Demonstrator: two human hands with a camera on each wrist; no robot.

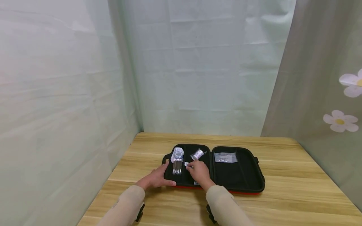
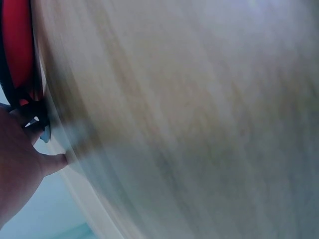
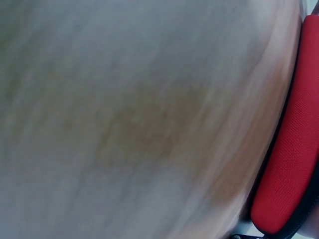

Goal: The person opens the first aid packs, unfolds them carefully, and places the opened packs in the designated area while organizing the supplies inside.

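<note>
An unzipped case [image 1: 226, 175], black inside with a red outer shell, lies spread flat on the wooden table. At its left front corner rests my left hand [image 1: 156, 177], thumb along the front edge and fingers at the left side. My right hand [image 1: 200, 171] is over the left half, its fingertips pinching a small white piece [image 1: 186, 164], mostly hidden by the fingers. Beside it sits a clear pack of dark, silver-tipped tubes [image 1: 177, 166]. Behind the right hand lies a white roll in clear wrap [image 1: 198, 154]. The red shell [image 3: 289, 134] shows in the right wrist view.
A flat clear packet with a printed label [image 1: 225, 157] is tucked in the case's right half. Another pale packet [image 1: 196, 183] shows partly under the right hand. Pale cloth curtains [image 1: 209, 78] stand behind and beside the wooden table [image 1: 299, 185].
</note>
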